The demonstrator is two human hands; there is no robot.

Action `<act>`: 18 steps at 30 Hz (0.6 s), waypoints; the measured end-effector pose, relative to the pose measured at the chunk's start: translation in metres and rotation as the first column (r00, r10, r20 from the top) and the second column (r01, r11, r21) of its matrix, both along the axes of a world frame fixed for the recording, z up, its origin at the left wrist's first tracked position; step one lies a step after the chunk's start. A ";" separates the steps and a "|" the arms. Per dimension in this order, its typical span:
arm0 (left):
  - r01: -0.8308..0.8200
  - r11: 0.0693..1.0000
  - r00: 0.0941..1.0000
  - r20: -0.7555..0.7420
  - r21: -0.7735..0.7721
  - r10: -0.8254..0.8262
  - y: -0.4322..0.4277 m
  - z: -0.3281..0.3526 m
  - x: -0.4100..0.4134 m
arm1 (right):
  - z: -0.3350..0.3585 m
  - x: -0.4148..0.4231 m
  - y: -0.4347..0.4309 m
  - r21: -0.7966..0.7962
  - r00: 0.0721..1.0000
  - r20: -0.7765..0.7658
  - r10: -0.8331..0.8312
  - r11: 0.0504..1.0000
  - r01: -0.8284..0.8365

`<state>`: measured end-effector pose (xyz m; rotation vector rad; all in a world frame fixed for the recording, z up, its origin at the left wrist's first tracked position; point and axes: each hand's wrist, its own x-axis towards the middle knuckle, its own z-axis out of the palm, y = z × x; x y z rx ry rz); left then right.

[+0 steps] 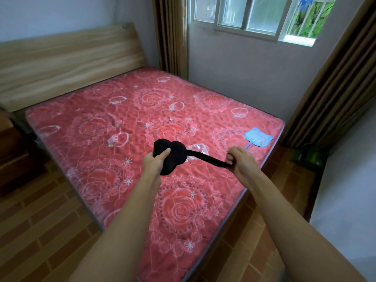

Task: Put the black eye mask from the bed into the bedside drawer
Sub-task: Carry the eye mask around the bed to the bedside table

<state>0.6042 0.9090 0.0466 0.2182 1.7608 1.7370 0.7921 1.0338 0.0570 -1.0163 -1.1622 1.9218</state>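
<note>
The black eye mask (175,154) hangs in the air above the red patterned bed (122,123), held by both hands. My left hand (153,159) grips the padded left part of the mask. My right hand (239,159) pinches the end of its black strap, which is stretched tight between the two hands. A dark brown bedside cabinet (12,151) stands at the left edge of the view, beside the bed; its drawer front cannot be made out.
A blue cat-shaped hand fan (258,137) lies near the bed's right edge. A clear plastic wrapper (198,149) lies on the mattress under the strap. A wooden headboard (67,58) stands at the far left. Brown curtains (333,84) and a window lie beyond. The floor is brick-patterned.
</note>
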 end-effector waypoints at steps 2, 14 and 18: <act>0.022 1.000 0.999 -0.034 -0.004 -0.022 -0.003 0.000 -0.003 | -0.006 -0.011 -0.006 0.121 0.965 0.229 0.124 0.981 -0.155; -0.149 0.989 0.988 -0.041 -0.012 0.148 -0.077 0.002 -0.022 | 0.003 -0.065 -0.057 0.347 0.758 0.523 0.391 0.714 -0.608; -0.270 0.963 0.963 -0.023 -0.001 0.270 -0.126 0.009 -0.014 | 0.010 -0.074 -0.086 0.319 0.708 0.478 0.520 0.648 -0.691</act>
